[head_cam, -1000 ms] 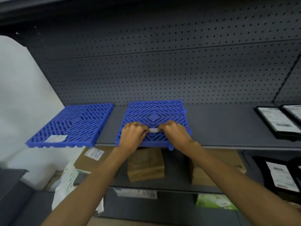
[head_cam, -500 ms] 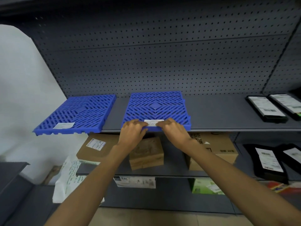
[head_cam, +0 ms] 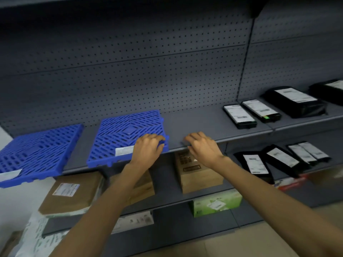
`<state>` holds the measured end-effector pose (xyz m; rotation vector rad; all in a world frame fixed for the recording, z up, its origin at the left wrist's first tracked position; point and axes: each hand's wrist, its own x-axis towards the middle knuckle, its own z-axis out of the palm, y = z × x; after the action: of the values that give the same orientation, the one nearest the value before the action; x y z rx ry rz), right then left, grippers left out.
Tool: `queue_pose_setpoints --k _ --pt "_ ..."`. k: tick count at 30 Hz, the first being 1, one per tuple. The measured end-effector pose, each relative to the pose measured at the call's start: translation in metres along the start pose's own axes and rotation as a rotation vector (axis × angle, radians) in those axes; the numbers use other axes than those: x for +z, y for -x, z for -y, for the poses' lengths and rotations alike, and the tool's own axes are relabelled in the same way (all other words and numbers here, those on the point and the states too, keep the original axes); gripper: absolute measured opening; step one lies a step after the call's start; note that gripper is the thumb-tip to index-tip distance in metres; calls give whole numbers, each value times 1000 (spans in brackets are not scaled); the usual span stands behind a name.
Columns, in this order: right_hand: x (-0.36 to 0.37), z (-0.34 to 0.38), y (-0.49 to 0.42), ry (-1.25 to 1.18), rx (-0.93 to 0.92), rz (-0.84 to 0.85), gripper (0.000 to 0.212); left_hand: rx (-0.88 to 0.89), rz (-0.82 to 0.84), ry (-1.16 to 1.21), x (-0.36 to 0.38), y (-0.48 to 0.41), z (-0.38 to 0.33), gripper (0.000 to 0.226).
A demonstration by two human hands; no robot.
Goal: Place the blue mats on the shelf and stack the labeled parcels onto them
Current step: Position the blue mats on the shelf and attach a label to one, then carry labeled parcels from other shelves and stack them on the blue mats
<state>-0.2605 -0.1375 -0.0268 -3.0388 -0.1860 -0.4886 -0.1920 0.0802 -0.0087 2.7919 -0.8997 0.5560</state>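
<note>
Two blue slotted mats lie on the grey shelf (head_cam: 194, 121). The left mat (head_cam: 40, 151) hangs over the shelf's front edge. The second mat (head_cam: 126, 132) lies beside it with a white label near its front. My left hand (head_cam: 148, 147) rests on this mat's front right corner, fingers curled over the edge. My right hand (head_cam: 202, 147) hovers over the bare shelf edge just right of the mat, fingers loosely bent and holding nothing. Black labeled parcels (head_cam: 239, 115) lie farther right on the same shelf.
The pegboard back wall stands behind the shelf. On the shelf below are a brown labeled parcel (head_cam: 68, 193), a cardboard box (head_cam: 196, 173) and more black labeled parcels (head_cam: 256, 164). A green box (head_cam: 215, 203) sits lower down.
My right hand has come off the mat and moved right over the bare shelf. My left hand slid to the mat's right corner. The view has turned to the right.
</note>
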Motion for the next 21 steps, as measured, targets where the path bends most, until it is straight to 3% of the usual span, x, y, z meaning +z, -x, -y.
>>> queue_pose_setpoints --k 6,14,21 --pt "-23 -111 56 30 150 -3 28 72 28 1 23 -48 -108 29" --pt "-59 -258 124 88 287 -1 35 35 25 126 53 -110 -263 33" --pt "-61 -327 140 43 316 31 38 25 36 141 78 -143 -330 37"
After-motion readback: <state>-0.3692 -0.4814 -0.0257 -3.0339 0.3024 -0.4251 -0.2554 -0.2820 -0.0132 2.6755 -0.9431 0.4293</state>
